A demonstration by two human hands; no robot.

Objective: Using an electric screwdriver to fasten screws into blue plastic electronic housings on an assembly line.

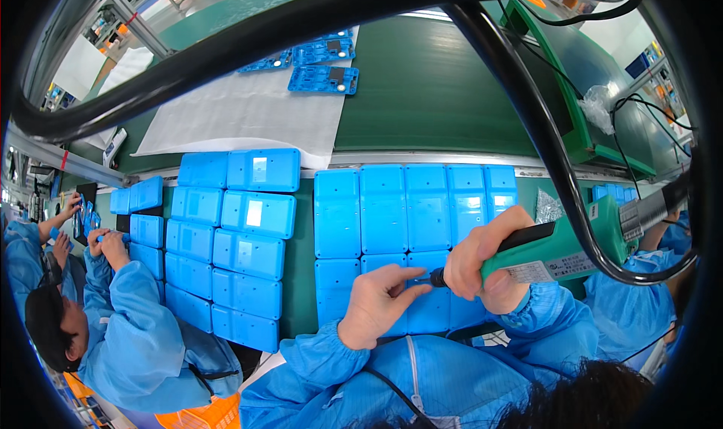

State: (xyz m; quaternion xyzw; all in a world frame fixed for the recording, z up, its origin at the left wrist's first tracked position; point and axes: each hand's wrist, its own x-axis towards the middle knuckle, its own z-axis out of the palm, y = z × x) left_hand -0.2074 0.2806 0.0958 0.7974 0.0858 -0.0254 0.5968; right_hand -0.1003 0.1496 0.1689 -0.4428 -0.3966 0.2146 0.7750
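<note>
My right hand (482, 259) is wrapped round a green electric screwdriver (584, 244), held nearly level with its black nose pointing left. At that nose my left hand (376, 301) closes thumb and forefinger around the bit's tip; whatever small thing is pinched there is too small to make out. Beneath both hands lies a block of blue plastic cases (384, 207), set edge to edge in rows with small holes in their faces. My hands and the tool cover part of the nearer row.
More blue cases (248, 252) stand in columns to the left, where a co-worker in blue (143, 331) sits. Beyond the metal rail, open blue cases with circuit parts (324, 79) lie on a white sheet (241, 124) over a green belt (444, 90). Black bars (527, 90) cross overhead.
</note>
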